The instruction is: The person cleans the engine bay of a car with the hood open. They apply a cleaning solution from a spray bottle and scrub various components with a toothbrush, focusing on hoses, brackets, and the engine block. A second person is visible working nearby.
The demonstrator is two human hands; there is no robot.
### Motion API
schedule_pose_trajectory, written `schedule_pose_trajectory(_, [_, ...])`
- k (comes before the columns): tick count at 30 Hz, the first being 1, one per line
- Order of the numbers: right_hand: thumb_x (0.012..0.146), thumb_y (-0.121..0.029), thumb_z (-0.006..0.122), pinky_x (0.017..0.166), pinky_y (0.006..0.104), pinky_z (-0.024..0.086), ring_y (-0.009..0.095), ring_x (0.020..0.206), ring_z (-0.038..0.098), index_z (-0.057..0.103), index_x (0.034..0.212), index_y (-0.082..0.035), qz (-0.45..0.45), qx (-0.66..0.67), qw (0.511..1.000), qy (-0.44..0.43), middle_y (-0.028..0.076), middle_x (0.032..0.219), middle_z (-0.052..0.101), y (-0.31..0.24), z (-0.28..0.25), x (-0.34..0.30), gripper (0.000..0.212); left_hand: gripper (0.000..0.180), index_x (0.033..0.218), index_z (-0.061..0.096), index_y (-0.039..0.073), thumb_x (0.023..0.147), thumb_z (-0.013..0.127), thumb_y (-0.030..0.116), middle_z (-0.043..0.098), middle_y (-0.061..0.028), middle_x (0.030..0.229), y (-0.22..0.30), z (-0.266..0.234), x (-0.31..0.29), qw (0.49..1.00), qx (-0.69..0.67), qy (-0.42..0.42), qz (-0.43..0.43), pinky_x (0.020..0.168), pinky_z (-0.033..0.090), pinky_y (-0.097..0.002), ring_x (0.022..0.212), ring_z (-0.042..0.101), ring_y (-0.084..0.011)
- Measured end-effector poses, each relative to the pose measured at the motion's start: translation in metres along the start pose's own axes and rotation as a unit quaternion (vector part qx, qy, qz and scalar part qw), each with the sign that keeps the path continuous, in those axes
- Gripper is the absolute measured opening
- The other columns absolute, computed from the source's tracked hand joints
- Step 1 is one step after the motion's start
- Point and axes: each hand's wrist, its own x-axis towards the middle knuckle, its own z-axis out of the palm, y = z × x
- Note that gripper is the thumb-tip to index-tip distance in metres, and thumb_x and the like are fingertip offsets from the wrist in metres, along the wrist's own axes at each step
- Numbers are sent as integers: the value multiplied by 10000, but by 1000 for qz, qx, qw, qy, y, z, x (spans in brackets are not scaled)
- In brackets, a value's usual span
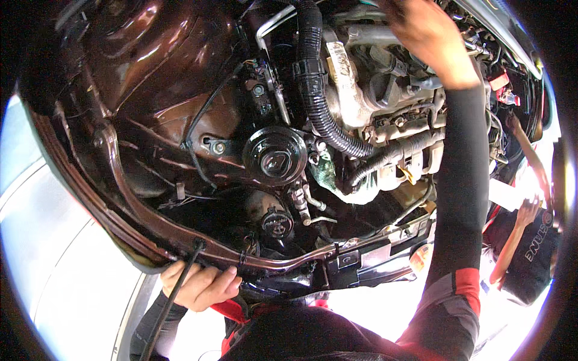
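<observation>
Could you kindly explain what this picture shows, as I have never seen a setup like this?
Of course. There is no robot here: a person works bare-handed, and a wide fisheye camera on their head looks down, so straight edges bend near the rim.

Below is an open engine bay, with an engine, a ribbed black hose and a round black part.

The left hand is at the brown body edge, with a thin dark rod crossing in front of it; I cannot tell whether it grips either. The right hand reaches over the engine near the top edge, so whatever it may hold is unclear.

At right, another person's hand is at a flat white thing.
</observation>
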Motion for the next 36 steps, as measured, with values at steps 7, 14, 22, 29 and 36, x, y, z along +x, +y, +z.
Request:
schedule_pose_trajectory(7, [992,-168,639,680,483,564,381,761,737,663,1146,-113,98,360,927,39,174,900,739,-103,-73,-153,165,198,944,801,129,805,862,256,618,17,718,0,3,9,1000,-21,22,2,508,405,-327,525,544,-163])
schedule_pose_trajectory(14, [870,-139,720,684,492,584,367,792,740,683,1090,-31,-94,204,971,83,141,893,685,-153,-26,-117,248,157,911,802,87,822,842,210,662,-18,742,5,8,11,998,-14,62,-6,542,476,-339,566,604,-208])
schedule_pose_trajectory(22, [746,-235,816,952,414,484,233,971,712,732,882,-144,-296,75,952,33,35,893,730,-176,-8,-24,183,147,949,787,92,849,812,196,678,-11,767,1,9,13,997,-25,78,11,573,498,-333,622,646,-212])
schedule_pose_trajectory(29, [831,-235,736,981,414,464,227,963,726,769,876,-176,-326,10,944,43,15,871,745,-182,2,-24,81,117,940,778,102,853,799,177,672,-6,759,4,11,15,995,-20,97,3,588,490,-342,621,640,-217])
schedule_pose_trajectory(36, [925,-222,652,964,421,458,220,931,748,792,937,-172,-285,-45,955,74,-8,851,761,-194,12,-51,149,129,938,768,112,822,811,150,645,-6,742,5,10,16,994,-6,106,12,568,470,-342,605,616,-209])
